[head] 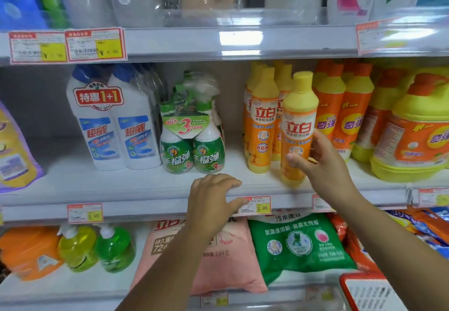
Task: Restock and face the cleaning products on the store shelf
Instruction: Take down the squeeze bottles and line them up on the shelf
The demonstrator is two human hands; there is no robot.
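My right hand (323, 162) holds a yellow-and-orange dish soap bottle (297, 126) at its lower half, thumb in front and fingers behind. The bottle stands upright at the front edge of the middle shelf (121, 189), label facing out. Just left of it stands a matching bottle (261, 121), with more of the same behind. My left hand (211, 199) rests on the shelf's front edge, fingers curled over the lip, holding no product. A twin pack of green spray cleaners (194, 135) stands above that hand.
White twin toilet-cleaner bottles (114, 121) stand at the left. Orange bottles (345, 106) and a large yellow jug (413, 131) fill the right. Detergent bags, pink (230, 262) and green (301, 245), lie on the lower shelf. A red basket (369, 293) shows at bottom right.
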